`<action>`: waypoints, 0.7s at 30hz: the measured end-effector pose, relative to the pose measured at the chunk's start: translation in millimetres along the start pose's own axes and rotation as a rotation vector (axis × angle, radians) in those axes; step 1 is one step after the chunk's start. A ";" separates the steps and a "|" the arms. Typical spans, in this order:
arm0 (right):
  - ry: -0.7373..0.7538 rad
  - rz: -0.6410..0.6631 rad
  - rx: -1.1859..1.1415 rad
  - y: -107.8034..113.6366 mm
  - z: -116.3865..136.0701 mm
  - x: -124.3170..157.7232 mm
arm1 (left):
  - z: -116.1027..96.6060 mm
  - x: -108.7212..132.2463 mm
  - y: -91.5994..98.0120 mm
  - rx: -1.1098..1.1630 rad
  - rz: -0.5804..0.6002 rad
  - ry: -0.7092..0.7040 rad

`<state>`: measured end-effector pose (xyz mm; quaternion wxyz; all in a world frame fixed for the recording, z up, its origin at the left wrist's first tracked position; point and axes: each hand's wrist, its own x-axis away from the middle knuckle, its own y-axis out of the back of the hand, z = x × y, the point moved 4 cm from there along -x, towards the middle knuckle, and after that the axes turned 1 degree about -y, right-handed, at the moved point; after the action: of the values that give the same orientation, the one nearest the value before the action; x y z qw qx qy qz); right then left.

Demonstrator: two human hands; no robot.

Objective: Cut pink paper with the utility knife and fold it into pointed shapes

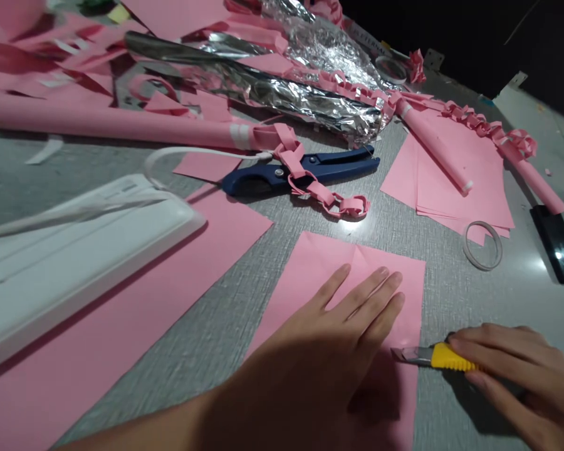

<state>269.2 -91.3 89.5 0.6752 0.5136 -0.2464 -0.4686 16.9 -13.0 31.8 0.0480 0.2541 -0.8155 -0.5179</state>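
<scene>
A pink sheet of paper (305,269) lies on the grey table, faint creases near its far edge. My left hand (343,326) rests flat across it with the fingers stretched out. To the right, my right hand (521,369) grips a yellow utility knife (454,358). Its bare blade points left and reaches over the sheet's right edge; whether it touches the paper I cannot tell. My left hand and wrist hide part of the sheet's near side.
A white device (98,244) with a cable lies on another pink sheet (136,351). Beyond are blue-handled pliers or snips (258,178), a pink paper chain (319,191), crumpled foil (310,100) and stacked pink sheets (484,181). A tape ring (465,250) and black phone-like object (561,250) lie right.
</scene>
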 end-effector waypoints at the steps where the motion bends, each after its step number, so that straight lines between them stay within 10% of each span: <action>1: 0.000 -0.009 0.014 0.7 0.4 0.1 | -0.2 -0.4 0.6 -0.004 0.003 -0.003; 21: -0.010 -0.012 0.003 1.4 -0.9 3.2 | -0.1 1.9 -4.2 0.012 0.033 0.026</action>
<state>271.9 -93.6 89.9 0.6701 0.5139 -0.2475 -0.4750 16.8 -15.4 27.9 0.0654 0.2475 -0.8218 -0.5090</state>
